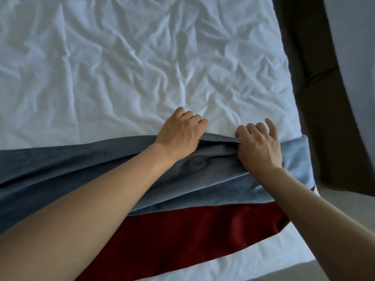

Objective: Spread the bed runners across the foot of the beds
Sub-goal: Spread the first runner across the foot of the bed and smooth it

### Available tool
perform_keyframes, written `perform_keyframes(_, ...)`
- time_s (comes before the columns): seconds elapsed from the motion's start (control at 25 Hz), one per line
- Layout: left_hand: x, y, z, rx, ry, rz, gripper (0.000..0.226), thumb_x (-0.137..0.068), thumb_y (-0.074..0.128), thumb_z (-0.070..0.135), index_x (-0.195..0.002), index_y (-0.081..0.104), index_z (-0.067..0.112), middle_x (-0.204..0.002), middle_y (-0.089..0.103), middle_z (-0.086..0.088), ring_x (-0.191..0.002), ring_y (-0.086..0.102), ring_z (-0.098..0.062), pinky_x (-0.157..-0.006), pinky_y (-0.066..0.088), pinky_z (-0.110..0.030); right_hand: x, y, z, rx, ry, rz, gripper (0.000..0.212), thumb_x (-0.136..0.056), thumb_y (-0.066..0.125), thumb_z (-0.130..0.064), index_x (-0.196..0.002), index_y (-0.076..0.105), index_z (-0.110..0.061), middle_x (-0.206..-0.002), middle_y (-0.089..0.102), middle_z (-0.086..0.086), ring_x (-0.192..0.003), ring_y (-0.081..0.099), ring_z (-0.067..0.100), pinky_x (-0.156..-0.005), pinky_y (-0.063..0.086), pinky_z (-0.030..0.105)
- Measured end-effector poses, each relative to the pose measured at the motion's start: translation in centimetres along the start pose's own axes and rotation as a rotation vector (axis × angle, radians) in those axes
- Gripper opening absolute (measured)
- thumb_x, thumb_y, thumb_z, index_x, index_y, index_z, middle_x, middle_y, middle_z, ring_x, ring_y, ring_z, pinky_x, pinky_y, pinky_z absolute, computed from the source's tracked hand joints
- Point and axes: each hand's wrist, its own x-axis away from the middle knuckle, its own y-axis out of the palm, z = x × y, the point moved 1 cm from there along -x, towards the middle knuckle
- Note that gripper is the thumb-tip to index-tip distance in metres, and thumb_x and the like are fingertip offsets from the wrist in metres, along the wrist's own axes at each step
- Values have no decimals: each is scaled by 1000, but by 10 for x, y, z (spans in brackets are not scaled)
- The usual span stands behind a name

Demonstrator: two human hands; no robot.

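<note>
The blue bed runner [60, 169] lies across the foot of the bed [121, 57], over a dark red runner [182, 230] whose near strip shows below it. The blue one is not yet flat: between the two hands its far edge is bunched into a raised fold, with creases running back toward the person.

The left hand [178, 132] has its fingers curled over that far edge, knuckles up on the white sheet [81, 88]. The right hand [258, 145] pinches the same edge just beside it, thumb and first fingers on the cloth, little finger lifted free. The hands are near each other but apart, both clamped on the runner.

So the step in hand looks like straightening the far edge near the right side of the bed. The next move probably calls for drawing the edge taut, pulling the slack toward the bed's right side, then smoothing the fold flat so the edge runs straight
</note>
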Motion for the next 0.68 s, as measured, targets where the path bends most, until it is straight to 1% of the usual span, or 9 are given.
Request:
perform_keyframes(0.12,-23,9,30,-1,-21,-43,8,-85,51,8,-85,53,16,-77,58,1,-68,49,-21,-74,32,-32,-1,7,27,-21,-21,-42,12,-79,59,-2,-85,59,-12,-77,62,7,-83,56,33,-114,28,48)
perform_keyframes(0.2,-40,12,51,11,-50,-50,2,-89,52,18,-89,54,17,-83,60,0,-73,51,-22,-76,32,-33,-5,10,41,-76,-51,-104,8,-80,60,-9,-86,59,-13,-79,65,6,-86,57,33,-113,27,47)
perform_keyframes(0.28,-60,13,81,16,-47,-66,7,-89,53,22,-93,56,17,-88,62,0,-78,55,-23,-78,32,-34,-7,11,53,-130,-94,-157,7,-80,59,-13,-87,59,-12,-79,67,6,-89,58,33,-115,24,46)
perform_keyframes(0.36,-77,11,100,-19,-49,-75,8,-86,55,16,-94,57,16,-89,62,-2,-80,59,-26,-78,32,-36,-10,11,67,-122,-130,-186,8,-81,57,-13,-89,58,-13,-78,67,5,-92,58,32,-117,19,45)
perform_keyframes(0.48,-98,4,94,-63,-207,-45,8,-83,56,8,-88,58,15,-85,63,-4,-77,60,-29,-77,33,-38,-16,9,109,-117,-128,-291,19,-82,53,-12,-99,59,-17,-84,67,2,-98,57,27,-119,14,44)
perform_keyframes(0.56,-106,-1,89,-43,-272,-57,9,-84,56,8,-87,57,17,-86,63,-2,-77,59,-27,-79,32,-37,-17,6,129,-160,-146,-357,18,-84,54,-14,-101,59,-19,-87,67,1,-102,57,26,-120,14,45)
perform_keyframes(0.6,-111,-2,96,-29,-257,-94,10,-84,56,10,-89,58,18,-89,63,0,-80,59,-25,-81,32,-36,-16,4,133,-182,-170,-376,16,-84,55,-15,-99,59,-19,-86,67,1,-101,57,26,-120,14,45)
perform_keyframes(0.68,-125,1,127,6,-126,-201,11,-84,57,18,-93,59,23,-95,63,4,-89,59,-21,-86,33,-35,-9,4,135,-187,-217,-390,8,-85,54,-17,-92,57,-19,-82,66,1,-99,57,26,-120,16,45)
